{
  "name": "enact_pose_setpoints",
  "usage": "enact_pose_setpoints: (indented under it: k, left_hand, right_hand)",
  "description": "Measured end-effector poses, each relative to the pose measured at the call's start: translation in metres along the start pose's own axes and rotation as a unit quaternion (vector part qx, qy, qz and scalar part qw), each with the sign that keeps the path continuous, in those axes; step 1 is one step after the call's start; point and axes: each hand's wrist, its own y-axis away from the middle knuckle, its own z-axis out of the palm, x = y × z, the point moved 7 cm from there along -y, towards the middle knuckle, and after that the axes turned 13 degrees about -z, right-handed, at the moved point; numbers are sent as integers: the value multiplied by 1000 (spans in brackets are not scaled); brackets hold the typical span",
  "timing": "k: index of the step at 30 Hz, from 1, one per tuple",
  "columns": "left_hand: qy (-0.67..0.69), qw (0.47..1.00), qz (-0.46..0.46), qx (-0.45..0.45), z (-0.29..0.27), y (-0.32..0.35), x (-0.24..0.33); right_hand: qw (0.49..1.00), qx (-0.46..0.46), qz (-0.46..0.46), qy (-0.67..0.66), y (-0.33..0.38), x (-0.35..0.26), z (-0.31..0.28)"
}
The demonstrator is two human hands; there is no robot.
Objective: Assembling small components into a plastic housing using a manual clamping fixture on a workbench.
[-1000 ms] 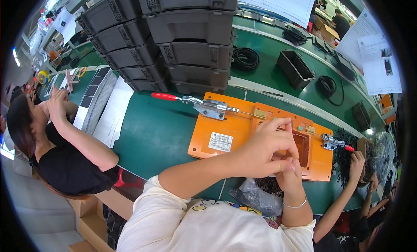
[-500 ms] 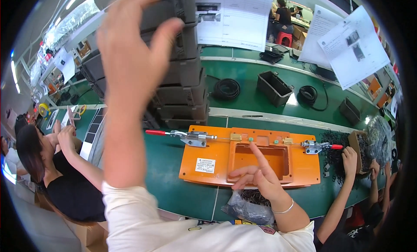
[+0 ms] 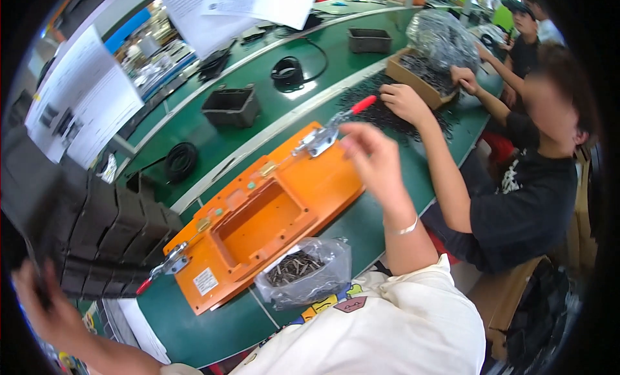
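At the far left my left hand (image 3: pixel 48 307), smeared by motion, has its fingers and thumb around the dark edge of a grey plastic box (image 3: pixel 39 175) beside the stack of similar boxes (image 3: pixel 97 213). My right hand (image 3: pixel 378 165) hangs over the right end of an orange fixture (image 3: pixel 342 171), loosely bent, fingers apart, with nothing seen in it. Next to it is a toggle clamp (image 3: pixel 318 141) with a red handle; a second toggle clamp (image 3: pixel 171 262) sits on the fixture's left end. The recess (image 3: pixel 258 223) in the middle of the fixture shows its bare orange floor.
A clear plastic bag (image 3: pixel 271 291) of small dark pieces lies in front of the fixture. Behind stand an open grey box (image 3: pixel 232 110) and coiled black cables (image 3: pixel 287 71). At right, a co-worker's hands (image 3: pixel 407 104) are near loose black parts and a cardboard box (image 3: pixel 420 84).
My view has swung to the right and tilted. My left hand has come down from high before the stack to the far left; my right hand has moved from the recess to the fixture's right end.
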Motion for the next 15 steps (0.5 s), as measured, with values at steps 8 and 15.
enact_pose_setpoints:
  k: [8, 15]
  left_hand:
    - [369, 879, 78, -291, 74, 107, 196]
    - [298, 899, 91, -308, 92, 133, 223]
  right_hand:
    - [861, -96, 180, 466, 28, 139, -78]
    - [876, -109, 134, 451, 25, 154, -67]
